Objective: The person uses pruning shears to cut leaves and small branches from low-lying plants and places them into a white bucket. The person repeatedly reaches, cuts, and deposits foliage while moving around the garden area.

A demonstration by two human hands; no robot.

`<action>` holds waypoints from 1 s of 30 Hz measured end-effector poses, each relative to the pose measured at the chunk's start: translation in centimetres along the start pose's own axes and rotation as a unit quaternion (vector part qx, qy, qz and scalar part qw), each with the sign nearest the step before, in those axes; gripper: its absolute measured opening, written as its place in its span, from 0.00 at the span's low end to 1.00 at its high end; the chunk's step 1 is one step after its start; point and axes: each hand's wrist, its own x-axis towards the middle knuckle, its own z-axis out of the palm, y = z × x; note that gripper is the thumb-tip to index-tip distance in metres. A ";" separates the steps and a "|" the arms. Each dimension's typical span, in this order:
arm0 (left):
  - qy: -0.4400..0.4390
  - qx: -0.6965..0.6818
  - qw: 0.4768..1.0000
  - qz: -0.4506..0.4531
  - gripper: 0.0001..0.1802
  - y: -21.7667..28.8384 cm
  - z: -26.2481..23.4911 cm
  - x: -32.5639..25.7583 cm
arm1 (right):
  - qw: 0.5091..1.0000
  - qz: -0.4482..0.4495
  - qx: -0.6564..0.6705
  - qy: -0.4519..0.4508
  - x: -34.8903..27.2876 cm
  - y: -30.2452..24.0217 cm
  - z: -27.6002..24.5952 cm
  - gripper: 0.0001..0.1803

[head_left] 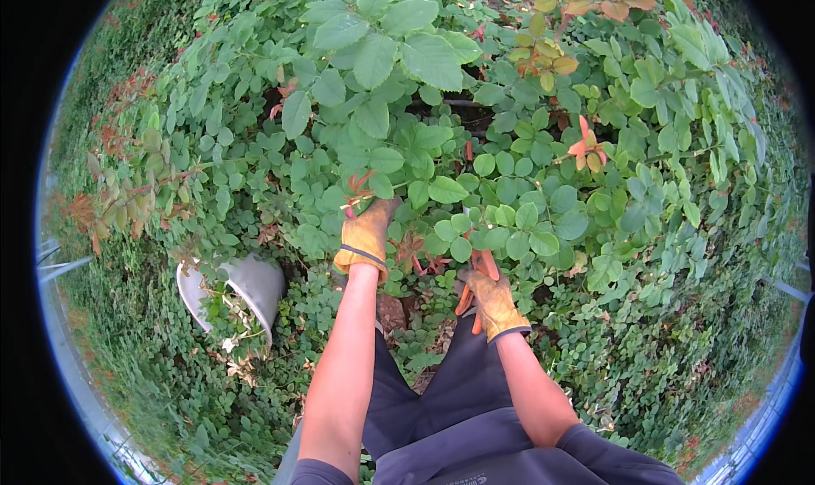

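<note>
Probably trimming: left hand (368, 234) in bush (407, 158), fingers hidden, can't tell grip; right hand (492, 302) closed on orange pruners (465, 300) just by leaves (543, 242), next move likely needing clear blade path.

Left hand (368, 233) farther forward, right hand (494, 298) curled

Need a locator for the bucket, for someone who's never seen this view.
In the broad green shrubbery, find the person's gloved left hand. Look left of it and slightly lower for a tilted bucket with leafy stems at its mouth. Its smooth, pale grey wall and curved rim set it apart from the leaves all around.
</note>
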 end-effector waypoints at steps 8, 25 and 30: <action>0.031 -0.233 0.971 0.052 0.18 0.8 2.5 -1.3 | 0.997 0.068 -0.018 -0.011 -5.6 -0.8 -3.9 0.14; 0.549 -0.635 0.415 -0.351 0.24 -27.1 -14.2 -21.3 | 0.941 0.070 -0.263 -0.201 -11.9 -2.0 1.5 0.16; 0.574 -0.656 0.361 -0.330 0.26 -42.1 -19.9 -27.7 | 0.935 0.048 -0.277 -0.216 -12.2 -2.4 3.4 0.12</action>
